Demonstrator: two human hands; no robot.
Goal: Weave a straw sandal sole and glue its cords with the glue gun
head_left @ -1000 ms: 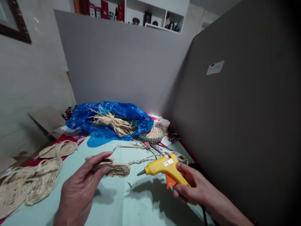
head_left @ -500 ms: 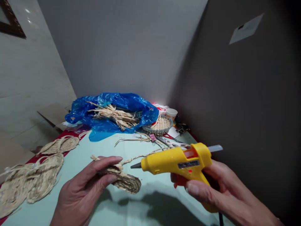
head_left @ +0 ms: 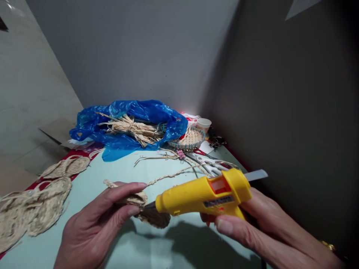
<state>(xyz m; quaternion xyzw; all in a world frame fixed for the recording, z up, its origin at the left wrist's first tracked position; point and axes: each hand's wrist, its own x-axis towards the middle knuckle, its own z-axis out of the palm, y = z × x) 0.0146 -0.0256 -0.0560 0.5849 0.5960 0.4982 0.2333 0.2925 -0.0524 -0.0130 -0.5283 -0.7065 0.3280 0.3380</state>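
Between the thumb and fingers of my left hand (head_left: 98,220) is a coiled piece of braided straw (head_left: 158,219), held above the table. A thin straw braid (head_left: 174,175) runs from it toward the right. My right hand (head_left: 252,224) is closed around the handle of a yellow hot glue gun (head_left: 196,196), with a clear glue stick (head_left: 256,175) poking out of its back. The gun's dark nozzle points left and meets the coiled straw close to my left thumb. Whether glue is coming out cannot be seen.
Woven straw soles (head_left: 50,209) lie along the left edge. At the back sit a blue plastic bag (head_left: 92,125) holding a straw bundle (head_left: 137,130), a round woven basket (head_left: 192,138) and a paper cup (head_left: 204,124). Scissors (head_left: 207,162) lie behind the glue gun.
The glue gun has moved left and its nozzle now reaches the coiled straw, where before there was a gap. The view has tilted slightly downward.
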